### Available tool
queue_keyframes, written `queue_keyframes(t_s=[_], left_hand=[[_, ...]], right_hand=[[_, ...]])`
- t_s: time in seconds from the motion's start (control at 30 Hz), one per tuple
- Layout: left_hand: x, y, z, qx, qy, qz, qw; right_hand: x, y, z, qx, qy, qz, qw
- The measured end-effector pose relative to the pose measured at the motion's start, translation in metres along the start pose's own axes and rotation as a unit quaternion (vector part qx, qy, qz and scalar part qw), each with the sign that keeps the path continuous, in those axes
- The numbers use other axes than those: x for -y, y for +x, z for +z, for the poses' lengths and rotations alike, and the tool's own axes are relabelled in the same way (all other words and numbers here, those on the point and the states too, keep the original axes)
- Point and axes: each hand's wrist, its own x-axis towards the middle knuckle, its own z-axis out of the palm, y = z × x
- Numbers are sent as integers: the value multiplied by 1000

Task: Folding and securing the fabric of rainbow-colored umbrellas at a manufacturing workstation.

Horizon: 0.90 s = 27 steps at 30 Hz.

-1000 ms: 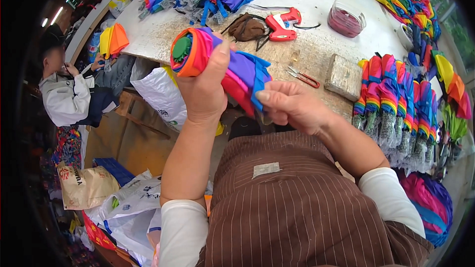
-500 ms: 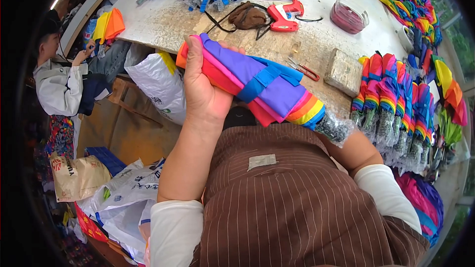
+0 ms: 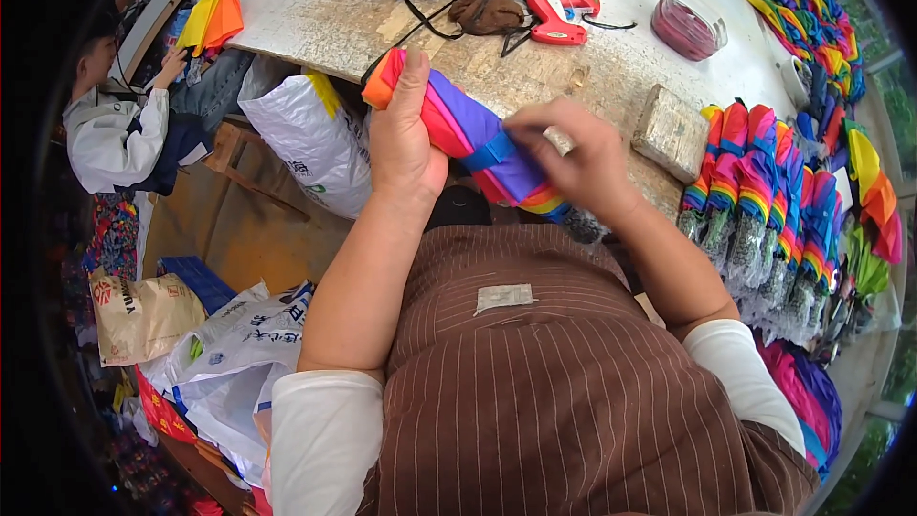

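A folded rainbow umbrella (image 3: 457, 122) lies slanted in front of me, purple panel uppermost and its plastic-wrapped grey handle end (image 3: 581, 226) toward the lower right. My left hand (image 3: 413, 148) is closed round the umbrella's upper part, thumb along its near side and the other fingers hidden beneath. Round the umbrella's middle runs a blue strap (image 3: 487, 153). My right hand (image 3: 585, 158), slightly blurred, has its bent fingers and thumb on the end of this strap, against the purple cloth.
On the table stand a red-and-white glue gun (image 3: 559, 14), a brown cloth lump (image 3: 487, 10), a clear tub (image 3: 688, 24) and a worn block (image 3: 669, 134). Several folded umbrellas (image 3: 731, 167) lie at right. A seated person (image 3: 119, 139) works at left, beyond a white sack (image 3: 310, 148).
My right hand has come up from beneath the handle end to the strap. The strap's loose end now lies round the umbrella. The umbrella's cloth looks narrower.
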Motion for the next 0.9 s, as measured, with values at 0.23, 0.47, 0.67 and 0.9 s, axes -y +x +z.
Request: queue_keyframes(t_s=[0.23,0.47,0.67,0.9], left_hand=[[11,7,-3,-52,0,60,997],[2,-14,24,54,24,43,997],[-11,-2,46,231,100,-33,967],[17,68,64,198,89,-107,970]], right_hand=[[56,-29,38,410,187,-57,891],[11,17,-19,70,-11,77,994],[3,-1,-15,231,433,233,840],[8,-15,-126,88,-51,281,954]])
